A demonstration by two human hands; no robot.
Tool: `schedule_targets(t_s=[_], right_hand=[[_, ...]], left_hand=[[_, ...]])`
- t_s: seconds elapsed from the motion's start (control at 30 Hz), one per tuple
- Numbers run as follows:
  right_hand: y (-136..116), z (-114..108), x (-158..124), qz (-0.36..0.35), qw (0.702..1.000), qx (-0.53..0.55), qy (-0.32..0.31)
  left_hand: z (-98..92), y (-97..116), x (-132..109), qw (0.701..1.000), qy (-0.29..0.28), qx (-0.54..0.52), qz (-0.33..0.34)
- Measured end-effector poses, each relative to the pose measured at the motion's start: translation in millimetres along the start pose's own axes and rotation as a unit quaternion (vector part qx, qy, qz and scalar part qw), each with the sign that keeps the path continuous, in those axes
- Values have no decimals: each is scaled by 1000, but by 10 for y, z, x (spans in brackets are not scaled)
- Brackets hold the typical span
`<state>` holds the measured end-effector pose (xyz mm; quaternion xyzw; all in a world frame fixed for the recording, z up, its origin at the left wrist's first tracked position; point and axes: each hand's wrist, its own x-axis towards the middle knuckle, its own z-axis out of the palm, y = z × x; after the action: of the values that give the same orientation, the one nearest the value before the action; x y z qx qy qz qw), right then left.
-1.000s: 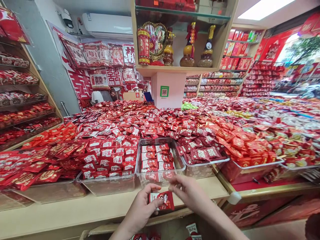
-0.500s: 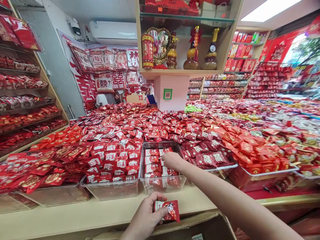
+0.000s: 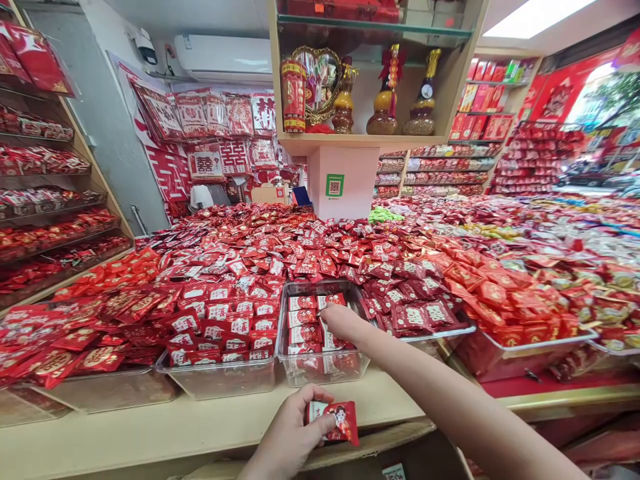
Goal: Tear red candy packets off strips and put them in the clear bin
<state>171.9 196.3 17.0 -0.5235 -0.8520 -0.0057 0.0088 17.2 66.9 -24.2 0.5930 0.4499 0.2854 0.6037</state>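
My left hand (image 3: 295, 427) is closed on a small red and white candy packet (image 3: 343, 421) with a cartoon figure printed on it, held low before the counter edge. My right hand (image 3: 341, 323) reaches into a clear plastic bin (image 3: 323, 371) at the middle, its fingers curled down and pinched on a candy packet (image 3: 329, 337) in the right-hand row. The hand partly covers that packet, and the fingertips are mostly hidden. In the left row stand similar packets (image 3: 303, 317), stacked one behind another.
Left of the bin is another clear bin (image 3: 220, 383) heaped with red packets. Dark red packets (image 3: 414, 317) and orange-red packets (image 3: 500, 293) are piled to the right. An open cardboard box (image 3: 425, 457) sits below the counter edge (image 3: 125, 433). A display shelf (image 3: 365, 141) overhangs the pile.
The fingers of my right hand show a little more over the right row, with the hand slightly shifted. My left hand still holds its packet in nearly the same place. The view has tilted slightly.
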Motion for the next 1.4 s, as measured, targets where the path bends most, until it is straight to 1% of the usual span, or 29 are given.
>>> schedule_targets(t_s=[0.1,0.2,0.23,0.3,0.4,0.43,0.47,0.53,0.57,0.6,0.63,0.7,0.73,0.77,0.8,0.83,0.87,0.97,1.07,1.17,1.3,1.4], right_hand=[[29,49,16,3,1000,9,10],[45,7,26,18,999,15,22],[42,-40,7,25,999,18,33],[10,-166,-98,35,994,45,89],[-132,-311,-464,15,968,154,199],[-201,-312,-628,10,957,197,213],[-276,-281,-796,18,948,236,214],[-422,-135,-1098,50,927,312,201],[-485,-36,-1214,59,911,361,191],[-535,68,-1298,67,887,421,178],[-573,165,-1352,71,854,489,161],[-608,312,-1385,78,768,625,121],[-610,354,-1378,84,724,677,104],[-604,378,-1365,90,688,715,92],[-595,387,-1351,97,662,738,85],[-585,387,-1341,104,647,751,82],[-576,383,-1335,109,639,757,82],[-569,378,-1346,105,628,767,82],[-582,380,-1369,95,623,773,76],[-592,360,-1381,81,633,766,80],[-585,343,-1374,59,650,750,105],[-578,376,-1367,78,670,729,115]], left_hand=[[-9,-16,-1,1000,4,9,4],[-9,-47,2,1000,7,13,17],[-8,-52,2,1000,9,12,27],[-5,-43,-2,999,18,-2,49],[-6,9,-18,995,42,-45,75],[-6,30,-24,993,52,-60,86],[-6,51,-29,990,61,-74,99],[-3,85,-35,985,70,-105,119],[1,97,-37,982,70,-121,125],[6,108,-38,981,67,-134,126],[11,116,-39,980,62,-144,124],[23,130,-43,979,56,-155,117],[30,135,-45,979,56,-159,115],[35,140,-48,979,56,-163,113],[41,142,-50,979,52,-166,108],[46,142,-52,980,44,-169,100],[51,139,-53,981,30,-169,90],[57,117,-48,984,-8,-167,62],[49,103,-39,984,-10,-167,66],[35,126,-43,984,-1,-166,71],[34,169,-54,985,15,-153,72],[41,151,-34,989,12,-139,49]])
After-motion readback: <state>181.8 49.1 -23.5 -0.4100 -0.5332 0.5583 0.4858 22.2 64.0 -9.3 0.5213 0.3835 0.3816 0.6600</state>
